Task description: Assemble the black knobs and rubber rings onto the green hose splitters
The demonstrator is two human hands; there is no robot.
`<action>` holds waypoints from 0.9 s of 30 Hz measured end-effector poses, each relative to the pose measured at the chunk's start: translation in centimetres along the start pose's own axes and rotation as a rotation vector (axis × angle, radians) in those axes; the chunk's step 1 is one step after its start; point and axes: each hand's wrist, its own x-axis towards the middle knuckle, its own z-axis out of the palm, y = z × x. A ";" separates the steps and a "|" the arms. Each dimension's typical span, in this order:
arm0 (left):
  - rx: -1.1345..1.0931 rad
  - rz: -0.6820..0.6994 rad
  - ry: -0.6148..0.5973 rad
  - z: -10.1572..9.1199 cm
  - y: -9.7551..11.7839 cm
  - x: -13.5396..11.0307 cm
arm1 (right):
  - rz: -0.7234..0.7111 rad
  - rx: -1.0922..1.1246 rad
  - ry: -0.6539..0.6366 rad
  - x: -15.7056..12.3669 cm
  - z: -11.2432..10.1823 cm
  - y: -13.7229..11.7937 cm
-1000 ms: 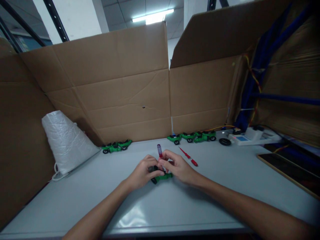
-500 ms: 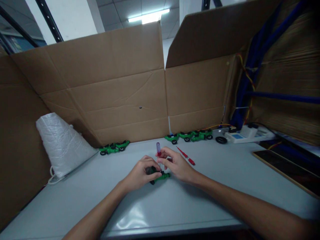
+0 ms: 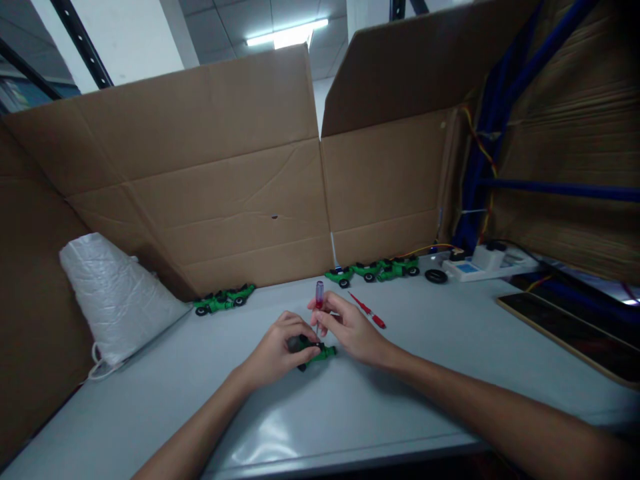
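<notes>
Setting: grey desk [image 3: 350,413] in a dim workroom, walled along its back and left edges by tall cardboard sheets [image 3: 225,200].
Left hand: the left hand [image 3: 277,347] is curled shut around a small green toy car [image 3: 320,353], pinning it to the desk near the middle.
Right hand: the right hand [image 3: 350,327] is just beside it, fingertips pinched on a screwdriver [image 3: 319,293] that stands upright, tip down on the car; the tip itself is hidden.
Close by: a spare red screwdriver [image 3: 367,310] lies just behind the right hand.
Back edge: a long row of cars [image 3: 373,270] right of centre, a short row of cars [image 3: 223,300] left of centre, then a loose black wheel [image 3: 436,275] and a white device [image 3: 475,265] towards the back right corner.
Left edge: a white plastic bag [image 3: 113,297] leans on the cardboard.
Right edge: a dark flat board [image 3: 570,337].
Risk: the tip could likely slip off the car under pressure and jab the left fingers, since they sit so close. A wrist swing could knock the spare screwdriver.
Open room: wide bare desk towards the front edge and to both sides of the hands; the back edge is crowded.
</notes>
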 end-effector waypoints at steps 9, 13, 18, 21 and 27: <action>0.098 0.015 -0.076 -0.2 0.2 -0.1 | -0.055 -0.091 0.095 0.3 -0.4 1.0; 0.093 -0.036 -0.034 0.0 -0.3 -0.2 | -0.069 -0.143 0.113 0.3 -0.6 1.0; 0.072 -0.089 0.037 0.5 -1.0 -0.5 | -0.073 -0.223 0.145 0.3 -0.9 1.0; 0.095 -0.085 0.047 0.6 -1.1 -0.5 | -0.072 -0.261 0.148 0.3 -1.0 1.0; 0.154 -0.028 0.122 0.3 -1.1 -0.4 | -0.025 -0.317 0.131 0.2 -1.1 0.7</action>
